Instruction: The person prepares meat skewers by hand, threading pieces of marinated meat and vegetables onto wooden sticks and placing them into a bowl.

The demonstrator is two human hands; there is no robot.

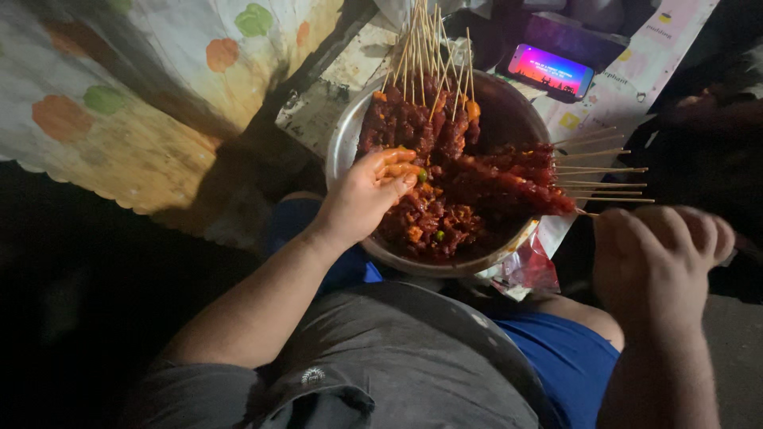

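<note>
A round metal bowl (343,143) sits in front of my lap, full of red marinated meat. Several loaded wooden skewers (429,87) lie across it at the back, and more skewers (524,179) lie on the right with their sticks poking out over the rim. My left hand (366,195) reaches into the bowl, its sauce-stained fingertips pinching loose meat pieces (425,222) with bits of green and orange vegetable. My right hand (660,258) hovers right of the bowl, fingers curled around the end of a thin skewer stick (588,213).
A lit phone (550,71) lies behind the bowl on a printed sheet (628,87). A spotted cloth (119,103) covers the upper left. My grey shirt and blue shorts fill the bottom. Dark shapes stand at the right edge.
</note>
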